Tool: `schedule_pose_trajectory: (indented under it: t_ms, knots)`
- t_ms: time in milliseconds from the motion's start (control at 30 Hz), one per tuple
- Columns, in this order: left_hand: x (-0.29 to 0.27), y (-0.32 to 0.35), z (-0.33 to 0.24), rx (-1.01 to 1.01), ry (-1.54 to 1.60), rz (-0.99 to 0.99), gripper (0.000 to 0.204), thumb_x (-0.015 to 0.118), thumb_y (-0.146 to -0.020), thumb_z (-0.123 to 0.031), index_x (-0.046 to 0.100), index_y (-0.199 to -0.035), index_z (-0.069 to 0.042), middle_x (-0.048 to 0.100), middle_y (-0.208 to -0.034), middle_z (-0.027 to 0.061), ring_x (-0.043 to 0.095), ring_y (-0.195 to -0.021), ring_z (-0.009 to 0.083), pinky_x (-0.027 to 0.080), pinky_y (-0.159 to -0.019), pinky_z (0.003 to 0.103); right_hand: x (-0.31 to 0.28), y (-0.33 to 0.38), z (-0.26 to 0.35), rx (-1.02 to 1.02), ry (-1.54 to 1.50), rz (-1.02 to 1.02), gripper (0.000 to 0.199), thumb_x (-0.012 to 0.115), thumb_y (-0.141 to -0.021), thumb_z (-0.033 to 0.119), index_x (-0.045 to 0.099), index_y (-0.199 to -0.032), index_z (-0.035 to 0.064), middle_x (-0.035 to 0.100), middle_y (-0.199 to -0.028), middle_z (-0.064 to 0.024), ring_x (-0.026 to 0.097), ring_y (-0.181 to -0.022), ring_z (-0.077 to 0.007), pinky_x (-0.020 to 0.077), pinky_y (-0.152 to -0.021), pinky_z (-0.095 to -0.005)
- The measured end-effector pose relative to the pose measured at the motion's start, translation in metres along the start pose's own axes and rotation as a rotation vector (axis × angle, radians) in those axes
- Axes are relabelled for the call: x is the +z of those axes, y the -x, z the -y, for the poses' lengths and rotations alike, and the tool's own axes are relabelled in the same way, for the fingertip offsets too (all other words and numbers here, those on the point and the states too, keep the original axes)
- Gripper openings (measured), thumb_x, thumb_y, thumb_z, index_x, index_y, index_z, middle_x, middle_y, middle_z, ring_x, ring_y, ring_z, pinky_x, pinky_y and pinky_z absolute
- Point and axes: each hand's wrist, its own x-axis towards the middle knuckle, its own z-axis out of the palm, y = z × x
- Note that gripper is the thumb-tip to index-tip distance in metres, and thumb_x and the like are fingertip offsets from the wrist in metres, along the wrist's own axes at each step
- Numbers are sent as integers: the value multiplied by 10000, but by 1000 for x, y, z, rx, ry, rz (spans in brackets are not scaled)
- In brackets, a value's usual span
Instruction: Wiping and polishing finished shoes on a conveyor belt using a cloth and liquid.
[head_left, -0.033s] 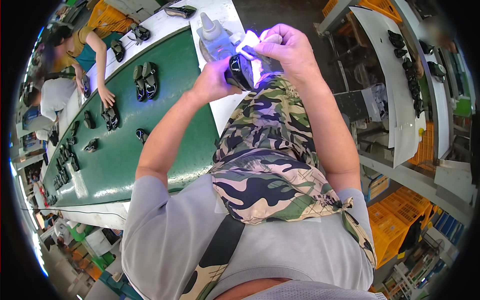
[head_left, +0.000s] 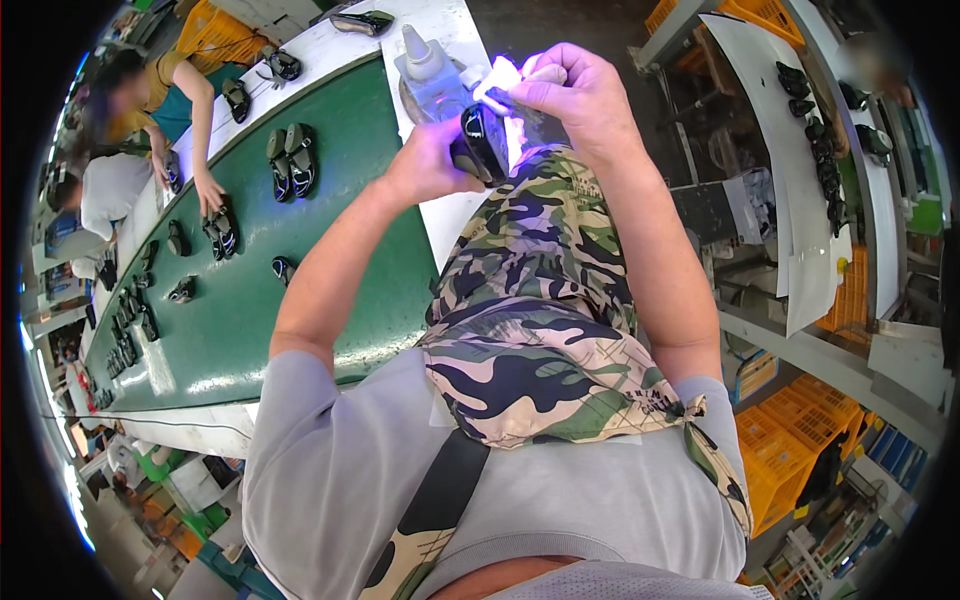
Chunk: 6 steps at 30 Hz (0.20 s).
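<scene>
We see both hands raised over the white surface (head_left: 450, 215), w/ a camouflage apron below them. Left hand (head_left: 432, 160) is wrapped around a dark shoe piece (head_left: 480, 145), gripping it from the side. Right hand (head_left: 575, 95) is curled over the top, fingers pinched on a small tool whose tip glows bright violet-white, touching the shoe piece. A glue bottle (head_left: 425, 65) stands just behind. Green conveyor belt (head_left: 250, 300) to the left carries more shoes (head_left: 290, 160); another person's hand (head_left: 208, 190) reaches onto it.

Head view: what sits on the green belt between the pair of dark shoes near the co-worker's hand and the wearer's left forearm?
One small dark shoe part lies alone on the green belt there, as the head view shows.
</scene>
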Motion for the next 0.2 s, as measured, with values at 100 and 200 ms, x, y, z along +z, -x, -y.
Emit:
schedule_pose_trajectory:
  t_ms: [100, 200]
  knots:
    - [-7, 1, -2, -70, 123, 109, 686, 879, -539, -108, 605, -1161, -18, 693, -1027, 69, 627, -897, 151, 517, -845, 320, -8, -12, -1, -78, 129, 13, 160, 730, -796, -5, 606, -897, 10, 602, -817, -13, 559, -752, -91, 471, -726, -251]
    - [-10, 2, -3, -3, 332, 201, 786, 915, -554, -156, 574, -1251, -27, 666, -1114, 76, 587, -999, 155, 465, -955, 321, -12, -21, -5, -149, 184, 30, 151, 720, -812, 2, 609, -913, 10, 608, -875, -39, 568, -791, -101, 473, -739, -253]
